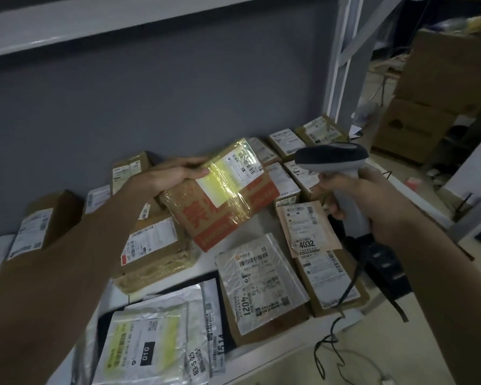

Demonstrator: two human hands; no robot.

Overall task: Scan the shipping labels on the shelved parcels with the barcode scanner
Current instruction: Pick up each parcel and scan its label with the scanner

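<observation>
The left hand (164,173) holds 1 taped box (222,195) lifted above the shelf (275,354), fingers (197,165) curled over its far edge with the thumb underneath, tilting its label (243,165) toward the scanner (333,159). The right hand (370,198) grips the scanner handle, fingers wrapped tight around it, its head aimed at that label from just beside the box. No scan beam shows on the label, so whether this parcel has registered cannot be told.

The task looks to be in mid-course. Around a dozen more parcels lie on the shelf: small boxes (289,145) in the back row, a box marked 4032 (308,229), another marked 4021 (261,282), a brown box (153,251) under the left forearm and grey mailers (150,345) in front. Nothing visible separates scanned ones from unscanned ones, so the count done is unknown; judging by the spread, many probably remain.
</observation>
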